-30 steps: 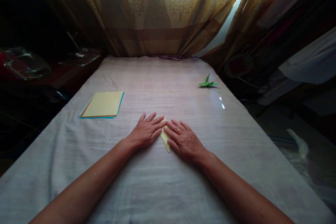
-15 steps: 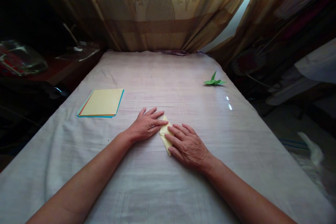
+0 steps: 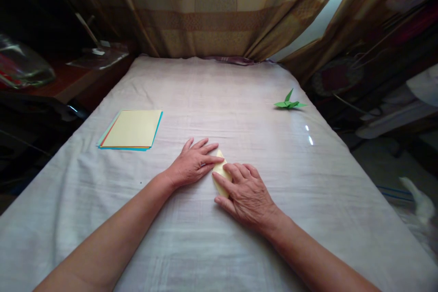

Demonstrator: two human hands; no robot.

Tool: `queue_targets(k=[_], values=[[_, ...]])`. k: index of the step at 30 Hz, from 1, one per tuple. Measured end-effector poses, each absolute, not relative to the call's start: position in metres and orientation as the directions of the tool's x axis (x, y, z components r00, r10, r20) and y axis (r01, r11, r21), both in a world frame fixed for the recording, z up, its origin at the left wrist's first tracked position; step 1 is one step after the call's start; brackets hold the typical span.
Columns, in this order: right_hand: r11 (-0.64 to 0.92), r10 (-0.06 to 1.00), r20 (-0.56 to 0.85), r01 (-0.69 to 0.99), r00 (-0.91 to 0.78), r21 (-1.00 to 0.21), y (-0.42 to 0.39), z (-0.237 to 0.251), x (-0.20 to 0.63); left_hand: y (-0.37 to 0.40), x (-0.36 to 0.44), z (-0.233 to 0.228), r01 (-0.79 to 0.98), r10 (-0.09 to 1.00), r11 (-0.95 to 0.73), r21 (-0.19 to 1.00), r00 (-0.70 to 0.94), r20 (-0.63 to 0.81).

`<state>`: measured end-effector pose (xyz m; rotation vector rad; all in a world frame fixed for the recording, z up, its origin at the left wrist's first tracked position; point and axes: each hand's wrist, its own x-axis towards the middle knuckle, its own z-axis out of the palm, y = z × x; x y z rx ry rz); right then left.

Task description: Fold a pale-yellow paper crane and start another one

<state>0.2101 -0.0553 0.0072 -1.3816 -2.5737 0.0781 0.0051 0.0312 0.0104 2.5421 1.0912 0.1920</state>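
A small piece of folded pale yellow paper [image 3: 220, 168] lies on the bedsheet, pointed at its far end. My left hand [image 3: 193, 164] rests palm down beside it, fingers spread, one fingertip pressing on its upper part. From the right, my right hand [image 3: 248, 194] covers much of the paper. Its index finger lies across the paper to the left edge, and its thumb is apart from that finger near the lower end. The lower right part of the paper is hidden under this hand.
A stack of square coloured paper [image 3: 135, 128], pale yellow on top, lies to the left. A green origami crane [image 3: 289, 104] sits at the right edge of the sheet-covered surface [image 3: 191, 246]. Behind hangs a brown curtain [image 3: 212, 23]; a side table [image 3: 65, 89] stands at left.
My right hand has shifted left over the folded paper, its index finger now reaching the left edge. My left hand keeps its place on the paper. The view has tilted slightly.
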Motion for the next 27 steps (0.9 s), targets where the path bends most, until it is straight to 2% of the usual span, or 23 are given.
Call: queue_targets(k=[8,19,27], values=[[0.602,0.798,0.169,0.779,-0.578,-0.176,-0.056,0.0,0.219,0.032,0.005,0.009,0.673,0.728,-0.622,0.401,0.685,-0.021],[0.644,0.751,0.064,0.708,-0.657,-0.292,-0.065,-0.003,0.225,0.034,0.004,0.01,0.674,0.721,-0.621,0.401,0.692,-0.046],[0.709,0.645,0.003,0.596,-0.765,-0.376,-0.071,0.01,0.241,0.04,0.0,0.014,0.653,0.66,-0.64,0.405,0.737,-0.144]])
